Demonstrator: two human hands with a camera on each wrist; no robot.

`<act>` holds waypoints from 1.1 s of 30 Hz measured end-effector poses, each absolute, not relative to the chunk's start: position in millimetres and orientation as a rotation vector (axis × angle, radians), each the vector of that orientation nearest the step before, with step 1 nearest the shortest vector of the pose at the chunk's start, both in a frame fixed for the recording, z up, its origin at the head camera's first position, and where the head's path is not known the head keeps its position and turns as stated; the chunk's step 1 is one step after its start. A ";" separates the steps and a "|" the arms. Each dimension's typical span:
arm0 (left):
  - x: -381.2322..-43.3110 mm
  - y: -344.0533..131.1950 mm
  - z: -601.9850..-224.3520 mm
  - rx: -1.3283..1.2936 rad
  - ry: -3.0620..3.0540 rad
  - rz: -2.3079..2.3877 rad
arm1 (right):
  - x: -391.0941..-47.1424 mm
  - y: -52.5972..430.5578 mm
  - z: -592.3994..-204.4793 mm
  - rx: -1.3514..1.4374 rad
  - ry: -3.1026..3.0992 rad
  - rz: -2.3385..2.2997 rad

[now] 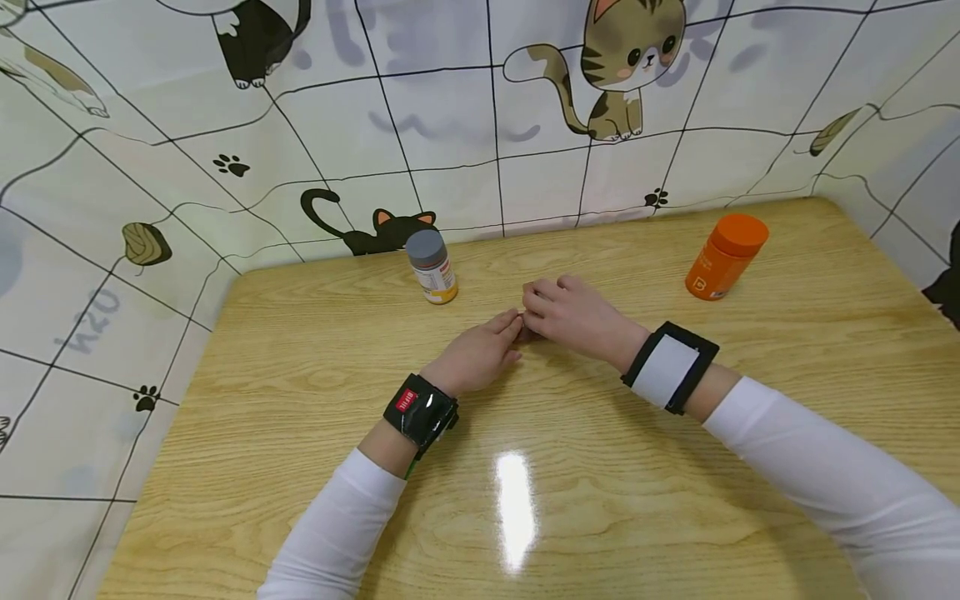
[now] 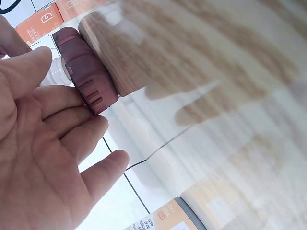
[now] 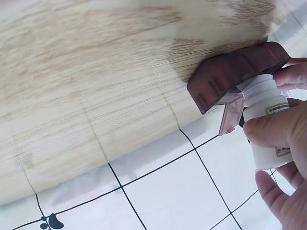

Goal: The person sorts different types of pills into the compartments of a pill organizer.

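My right hand grips a small white bottle, tilted with its open neck at a dark red translucent pill box. One flap of the box stands open beside the bottle neck. The box rests on the table. At its edge, my left hand holds it with thumb and fingers, as the left wrist view shows the fingertips against the pill box. Inside the box, the contents are hidden. In the head view my hands cover most of the box and bottle.
A grey-capped bottle stands behind my left hand, near the table's back edge. To the right is an orange bottle. The wooden table meets a cat-patterned cloth wall behind and at both sides.
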State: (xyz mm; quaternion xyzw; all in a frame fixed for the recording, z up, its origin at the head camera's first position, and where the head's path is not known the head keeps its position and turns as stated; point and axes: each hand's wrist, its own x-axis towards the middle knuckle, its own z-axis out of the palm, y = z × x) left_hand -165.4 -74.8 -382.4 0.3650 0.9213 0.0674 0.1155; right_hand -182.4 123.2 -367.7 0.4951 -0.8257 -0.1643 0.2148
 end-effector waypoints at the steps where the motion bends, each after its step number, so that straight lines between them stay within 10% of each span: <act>1: -165.4 -74.8 -382.4 1.070 2.700 0.199 | -182.4 123.2 -368.0 1.380 -2.276 -0.470; 23: -164.6 -74.0 -381.6 1.060 2.696 0.202 | -179.3 137.4 -371.9 1.164 -2.599 -0.162; 33: -163.3 -73.9 -379.5 1.038 2.685 0.198 | -172.9 152.6 -373.1 0.785 -2.835 0.748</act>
